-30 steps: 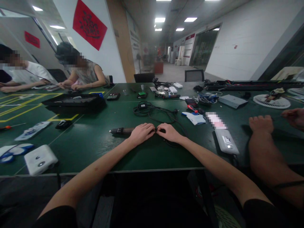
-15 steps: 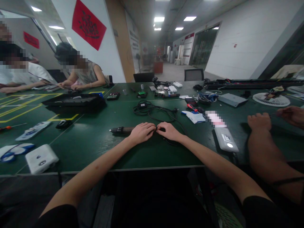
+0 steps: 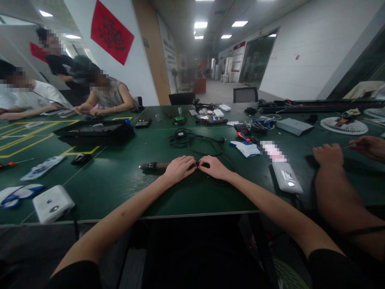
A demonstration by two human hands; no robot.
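My left hand (image 3: 179,168) lies on the green table (image 3: 120,176) with its fingers curled over the handle of a dark soldering iron (image 3: 152,166) whose metal tip points left. My right hand (image 3: 214,166) sits just to the right, fingertips pinched at the rear end of the tool where its black cord (image 3: 195,140) begins. The two hands almost touch. What the right fingers pinch is too small to make out clearly.
A white device (image 3: 287,178) lies right of my arm, another white box (image 3: 52,204) at the near left edge. A co-worker's arm and fist (image 3: 329,156) rest at right. A black tray (image 3: 93,129), screwdrivers, parts and seated people fill the far side and left.
My hands have stayed on the soldering iron with only slight finger shifts. A standing person has come into view at the far left behind the seated ones.
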